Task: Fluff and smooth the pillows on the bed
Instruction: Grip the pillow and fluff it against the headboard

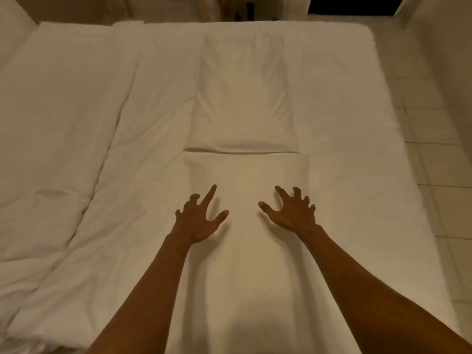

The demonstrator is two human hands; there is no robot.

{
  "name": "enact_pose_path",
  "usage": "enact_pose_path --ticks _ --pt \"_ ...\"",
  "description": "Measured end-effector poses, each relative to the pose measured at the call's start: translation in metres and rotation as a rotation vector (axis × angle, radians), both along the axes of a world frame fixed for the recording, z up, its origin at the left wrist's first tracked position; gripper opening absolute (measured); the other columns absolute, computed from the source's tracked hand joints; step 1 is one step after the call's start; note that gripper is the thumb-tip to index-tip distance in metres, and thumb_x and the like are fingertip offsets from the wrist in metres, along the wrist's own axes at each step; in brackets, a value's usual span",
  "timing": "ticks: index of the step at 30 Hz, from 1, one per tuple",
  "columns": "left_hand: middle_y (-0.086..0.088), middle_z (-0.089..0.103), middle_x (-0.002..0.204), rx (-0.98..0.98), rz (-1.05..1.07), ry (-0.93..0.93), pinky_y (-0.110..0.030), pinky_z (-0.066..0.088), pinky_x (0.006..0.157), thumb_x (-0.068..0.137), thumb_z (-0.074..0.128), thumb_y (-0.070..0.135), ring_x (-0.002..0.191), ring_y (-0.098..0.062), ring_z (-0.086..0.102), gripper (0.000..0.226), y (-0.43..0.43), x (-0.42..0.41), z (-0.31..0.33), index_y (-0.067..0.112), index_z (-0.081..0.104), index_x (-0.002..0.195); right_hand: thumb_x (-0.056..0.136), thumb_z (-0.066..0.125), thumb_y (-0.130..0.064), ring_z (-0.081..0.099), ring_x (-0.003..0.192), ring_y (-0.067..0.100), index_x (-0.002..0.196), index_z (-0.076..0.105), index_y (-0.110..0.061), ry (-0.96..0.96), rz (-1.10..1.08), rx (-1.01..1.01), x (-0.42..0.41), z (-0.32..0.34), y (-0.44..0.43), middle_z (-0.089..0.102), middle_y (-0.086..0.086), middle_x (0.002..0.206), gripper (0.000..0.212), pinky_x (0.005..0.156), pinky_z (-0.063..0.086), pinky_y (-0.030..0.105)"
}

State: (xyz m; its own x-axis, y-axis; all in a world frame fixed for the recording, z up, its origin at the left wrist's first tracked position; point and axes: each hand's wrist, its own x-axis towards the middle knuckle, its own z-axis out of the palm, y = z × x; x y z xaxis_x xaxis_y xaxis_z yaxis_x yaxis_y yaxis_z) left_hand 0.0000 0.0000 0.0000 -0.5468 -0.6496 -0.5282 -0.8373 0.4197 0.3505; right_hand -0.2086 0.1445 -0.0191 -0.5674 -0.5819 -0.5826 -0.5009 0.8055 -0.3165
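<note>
Two white pillows lie end to end down the middle of the bed (344, 123). The far pillow (242, 98) is plump with creases. The near pillow (245, 172) runs toward me and looks flat and smooth. My left hand (198, 218) hovers over the near pillow's left half, fingers spread, index finger pointing forward. My right hand (291, 212) is over its right half, fingers apart and curled like a claw. Neither hand holds anything. Shadows under both hands suggest they are just above the fabric.
A rumpled white duvet (56, 139) is bunched along the bed's left side. A tiled floor (439, 154) runs along the right edge of the bed. Beyond the far end stand furniture legs (242, 8) and a dark opening (355, 3).
</note>
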Motion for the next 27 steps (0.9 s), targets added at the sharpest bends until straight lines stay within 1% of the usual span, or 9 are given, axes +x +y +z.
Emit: enact_pose_path --ticks 2,4,6,8,11,13,17,24,27 --pt "-0.011 0.008 0.165 -0.010 0.010 -0.006 -0.061 0.014 0.118 0.086 0.034 0.082 0.150 -0.038 0.016 0.080 -0.014 -0.007 -0.041 0.056 -0.005 0.151 0.081 0.040 -0.087 0.007 0.149 0.052 0.158 0.011 -0.043 0.001 -0.111 -0.030 0.003 -0.040 -0.012 0.001 0.011 0.167 0.093 0.119 0.010 0.066" --pt "-0.010 -0.005 0.167 0.021 0.052 0.002 -0.065 0.007 0.118 0.081 0.030 0.087 0.150 -0.044 0.005 0.082 -0.014 -0.011 -0.091 0.062 -0.011 0.147 0.078 0.034 -0.091 0.000 0.149 0.053 0.156 -0.004 -0.050 0.051 -0.159 -0.042 0.016 -0.087 -0.015 -0.010 0.008 0.168 0.095 0.119 0.007 0.068" --pt "-0.007 -0.013 0.167 -0.001 0.119 0.089 -0.067 0.008 0.117 0.077 0.029 0.090 0.150 -0.045 0.001 0.084 0.003 -0.013 -0.143 0.065 -0.015 0.144 0.077 0.026 -0.093 -0.002 0.150 0.052 0.153 -0.014 -0.053 0.156 -0.183 -0.106 0.030 -0.134 -0.011 -0.015 0.006 0.168 0.095 0.118 0.008 0.069" --pt "-0.006 -0.013 0.167 -0.148 0.178 0.174 -0.067 0.011 0.117 0.077 0.027 0.092 0.151 -0.044 0.001 0.087 0.018 -0.012 -0.189 0.061 -0.015 0.147 0.079 0.020 -0.093 0.002 0.150 0.053 0.155 -0.013 -0.049 0.323 -0.155 -0.179 0.035 -0.173 -0.008 -0.011 0.008 0.169 0.094 0.117 0.012 0.070" --pt "-0.011 -0.003 0.167 -0.349 0.198 0.227 -0.067 0.019 0.114 0.080 0.023 0.090 0.150 -0.046 0.009 0.087 0.019 -0.020 -0.226 0.053 -0.008 0.152 0.084 0.021 -0.089 0.005 0.150 0.052 0.159 -0.005 -0.043 0.458 -0.158 -0.245 0.034 -0.204 -0.014 -0.004 0.012 0.169 0.092 0.118 0.014 0.069" --pt "-0.013 0.003 0.167 -0.409 0.203 0.241 -0.067 0.022 0.113 0.081 0.023 0.089 0.149 -0.046 0.014 0.087 0.015 -0.022 -0.234 0.051 -0.005 0.154 0.086 0.022 -0.088 0.007 0.150 0.051 0.159 -0.001 -0.041 0.516 -0.164 -0.257 0.033 -0.212 -0.018 -0.001 0.013 0.169 0.090 0.118 0.015 0.068" --pt "-0.013 0.005 0.166 -0.394 0.201 0.264 -0.066 0.022 0.114 0.082 0.027 0.087 0.149 -0.043 0.014 0.086 0.017 -0.019 -0.233 0.050 -0.001 0.154 0.086 0.022 -0.087 0.010 0.150 0.049 0.159 0.001 -0.043 0.513 -0.174 -0.289 0.034 -0.208 -0.014 0.002 0.012 0.168 0.088 0.118 0.016 0.068" --pt "-0.009 0.007 0.167 -0.328 0.236 0.332 -0.063 0.026 0.114 0.083 0.033 0.086 0.152 -0.034 0.014 0.084 0.020 -0.009 -0.212 0.054 0.000 0.153 0.084 0.030 -0.088 0.010 0.152 0.043 0.157 0.004 -0.049 0.411 -0.204 -0.379 0.034 -0.186 -0.005 0.006 0.008 0.168 0.087 0.120 0.016 0.065" --pt "-0.008 0.007 0.167 -0.278 0.248 0.347 -0.063 0.024 0.115 0.083 0.034 0.085 0.152 -0.031 0.014 0.083 0.023 -0.004 -0.199 0.056 -0.001 0.152 0.081 0.032 -0.090 0.006 0.153 0.042 0.155 0.002 -0.053 0.351 -0.199 -0.376 0.032 -0.171 0.004 0.002 0.004 0.169 0.088 0.122 0.010 0.062"
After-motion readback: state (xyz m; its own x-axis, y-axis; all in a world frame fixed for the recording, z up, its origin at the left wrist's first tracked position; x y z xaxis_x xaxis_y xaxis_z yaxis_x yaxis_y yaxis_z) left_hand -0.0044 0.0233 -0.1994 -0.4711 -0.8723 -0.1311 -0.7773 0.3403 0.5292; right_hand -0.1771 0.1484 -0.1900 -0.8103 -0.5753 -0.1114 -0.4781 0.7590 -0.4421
